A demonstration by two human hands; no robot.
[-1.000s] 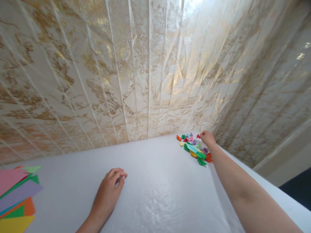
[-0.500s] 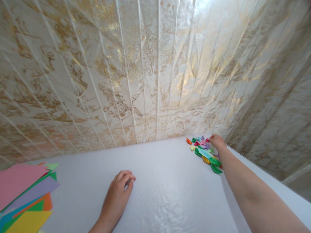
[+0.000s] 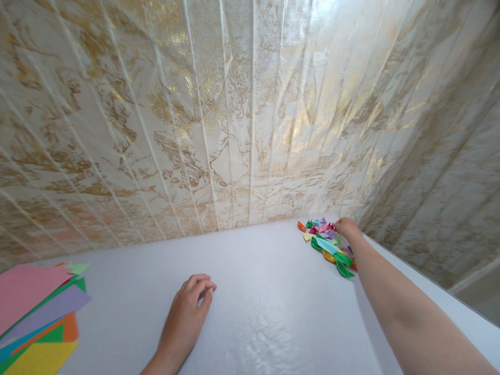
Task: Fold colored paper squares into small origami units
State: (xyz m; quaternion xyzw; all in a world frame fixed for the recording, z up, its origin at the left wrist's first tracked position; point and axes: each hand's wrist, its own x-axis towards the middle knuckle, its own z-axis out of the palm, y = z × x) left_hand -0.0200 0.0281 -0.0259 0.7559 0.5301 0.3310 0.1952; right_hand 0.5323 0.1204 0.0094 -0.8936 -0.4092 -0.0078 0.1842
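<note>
My right hand (image 3: 347, 228) reaches to the far right corner of the table. Its fingertips are pinched together at a small red folded-paper piece (image 3: 330, 226). Around it lies a cluster of small origami pieces in several colours, among them an orange one (image 3: 301, 226), a light blue one (image 3: 326, 245), a yellow one (image 3: 328, 256) and a green one (image 3: 344, 270). My forearm covers the cluster's right side. Near the table's middle, my left hand (image 3: 191, 307) rests loosely curled on the surface, with a gap between thumb and forefinger and nothing held.
A fanned stack of coloured paper sheets lies at the left edge, with a pink sheet (image 3: 29, 289) on top and a yellow sheet (image 3: 47, 357) nearest me. The white table (image 3: 250, 271) meets a curtain (image 3: 234, 130) with gold patterns at its back and right.
The view has shifted slightly, so everything sits a little further left. Both hands hold nearly the same places, with the right fingertips still at the red piece.
</note>
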